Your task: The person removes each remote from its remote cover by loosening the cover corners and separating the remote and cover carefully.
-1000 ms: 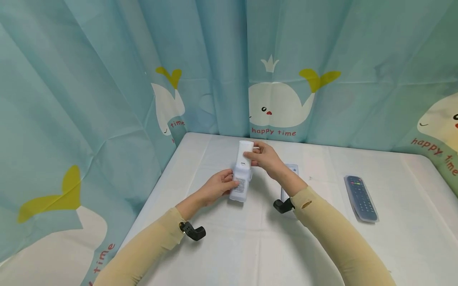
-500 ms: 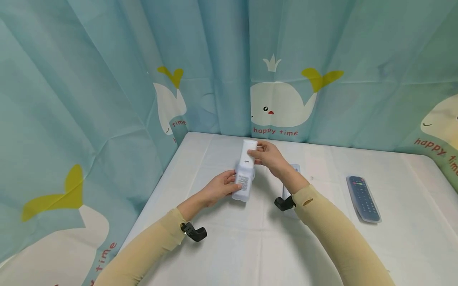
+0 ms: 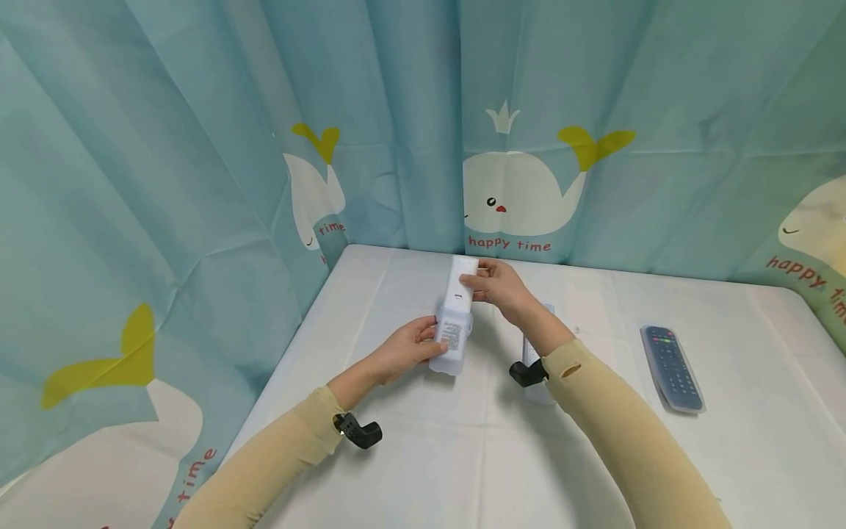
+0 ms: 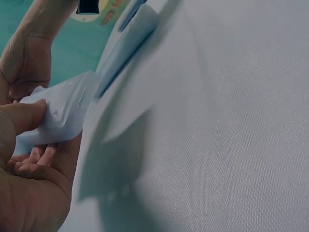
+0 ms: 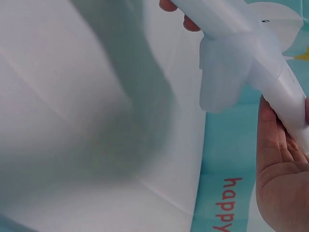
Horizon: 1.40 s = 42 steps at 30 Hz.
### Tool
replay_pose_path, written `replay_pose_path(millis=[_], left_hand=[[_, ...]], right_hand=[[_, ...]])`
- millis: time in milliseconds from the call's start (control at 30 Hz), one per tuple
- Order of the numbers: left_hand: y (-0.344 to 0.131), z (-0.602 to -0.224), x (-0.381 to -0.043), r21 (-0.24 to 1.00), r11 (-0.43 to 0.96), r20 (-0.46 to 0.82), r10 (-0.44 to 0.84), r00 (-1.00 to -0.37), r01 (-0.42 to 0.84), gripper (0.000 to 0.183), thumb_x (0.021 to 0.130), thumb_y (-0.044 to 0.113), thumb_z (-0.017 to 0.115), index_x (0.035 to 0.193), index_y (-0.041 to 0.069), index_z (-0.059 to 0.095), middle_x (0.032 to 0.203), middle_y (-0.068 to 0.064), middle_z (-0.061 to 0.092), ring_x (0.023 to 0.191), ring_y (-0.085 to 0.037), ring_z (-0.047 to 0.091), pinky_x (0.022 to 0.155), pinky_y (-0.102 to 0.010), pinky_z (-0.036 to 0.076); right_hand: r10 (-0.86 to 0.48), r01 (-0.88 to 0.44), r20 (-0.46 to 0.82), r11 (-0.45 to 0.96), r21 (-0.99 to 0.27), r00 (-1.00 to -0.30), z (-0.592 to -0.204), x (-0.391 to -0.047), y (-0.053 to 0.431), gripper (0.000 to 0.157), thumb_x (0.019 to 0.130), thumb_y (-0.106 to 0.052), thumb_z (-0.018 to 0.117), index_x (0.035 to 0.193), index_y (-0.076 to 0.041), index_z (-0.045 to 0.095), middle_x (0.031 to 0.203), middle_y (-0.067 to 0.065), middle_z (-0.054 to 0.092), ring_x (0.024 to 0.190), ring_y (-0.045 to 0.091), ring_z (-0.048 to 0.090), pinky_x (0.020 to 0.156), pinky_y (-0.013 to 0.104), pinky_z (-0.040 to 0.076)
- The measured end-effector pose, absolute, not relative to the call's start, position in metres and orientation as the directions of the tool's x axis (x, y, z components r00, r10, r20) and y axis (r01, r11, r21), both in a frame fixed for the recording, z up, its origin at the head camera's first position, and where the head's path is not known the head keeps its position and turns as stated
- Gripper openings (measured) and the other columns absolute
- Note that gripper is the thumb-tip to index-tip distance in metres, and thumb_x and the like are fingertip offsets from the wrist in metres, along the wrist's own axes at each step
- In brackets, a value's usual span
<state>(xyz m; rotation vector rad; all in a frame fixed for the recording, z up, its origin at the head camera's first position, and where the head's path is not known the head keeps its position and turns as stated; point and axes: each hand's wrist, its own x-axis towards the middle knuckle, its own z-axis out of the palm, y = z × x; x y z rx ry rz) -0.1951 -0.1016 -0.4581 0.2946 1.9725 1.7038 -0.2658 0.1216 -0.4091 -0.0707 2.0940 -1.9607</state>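
A white remote control [image 3: 460,283] stands partly out of a translucent protective cover [image 3: 454,316], its back side facing up. Through the cover, printed text shows on the lower part. My left hand [image 3: 405,348] holds the covered lower end, thumb on top and fingers beneath; in the left wrist view the thumb presses on the cover [image 4: 63,108]. My right hand [image 3: 502,290] pinches the bare upper end of the remote. In the right wrist view a loose flap of the cover [image 5: 222,72] hangs from the remote [image 5: 285,92]. Both hands are above the table.
On the white table [image 3: 410,455], another pale remote in a cover [image 3: 540,391] lies partly hidden under my right forearm. Farther right lies a dark remote [image 3: 673,369] in a clear cover. A blue whale-print curtain [image 3: 410,132] hangs behind and to the left.
The white remote has slid slightly farther out of the cover, upward in the head view. Both hands keep their hold and appear a little farther right in the frame.
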Motion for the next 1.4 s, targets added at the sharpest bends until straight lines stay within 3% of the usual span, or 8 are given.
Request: replay_pose_path(millis=[433, 733, 1400], left_hand=[[-0.102, -0.459, -0.194, 0.967, 0.207, -0.235, 0.486, -0.842, -0.15, 0.068, 0.102, 0.012, 0.065, 0.159, 0.002, 0.029, 0.151, -0.017, 0.049, 0.131, -0.03, 0.054, 0.103, -0.046, 0.05], [-0.103, -0.456, -0.194, 0.97, 0.199, -0.224, 0.523, -0.822, -0.138, 0.072, 0.099, 0.004, 0.065, 0.159, -0.001, 0.024, 0.154, -0.02, 0.045, 0.134, -0.031, 0.052, 0.106, -0.045, 0.047], [-0.107, -0.458, -0.188, 0.982, 0.121, -0.19, 0.619, -0.762, -0.147, 0.084, 0.097, -0.004, 0.065, 0.164, 0.013, 0.018, 0.146, -0.02, 0.049, 0.126, -0.028, 0.056, 0.101, -0.039, 0.049]], right_hand=[[-0.218, 0.141, -0.153, 0.072, -0.987, -0.964, -0.408, -0.267, 0.125, 0.049, 0.102, -0.011, 0.064, 0.144, 0.004, 0.045, 0.132, 0.022, 0.06, 0.099, 0.02, 0.067, 0.084, 0.031, 0.058], [-0.224, 0.14, -0.153, 0.075, -0.987, -0.962, -0.406, -0.268, 0.129, 0.053, 0.102, -0.012, 0.065, 0.146, 0.006, 0.043, 0.132, 0.022, 0.059, 0.099, 0.021, 0.067, 0.086, 0.032, 0.058], [-0.197, 0.166, -0.177, 0.067, -0.984, -0.964, -0.403, -0.271, 0.137, 0.059, 0.101, -0.016, 0.067, 0.15, 0.002, 0.04, 0.136, 0.02, 0.058, 0.105, 0.025, 0.066, 0.089, 0.034, 0.057]])
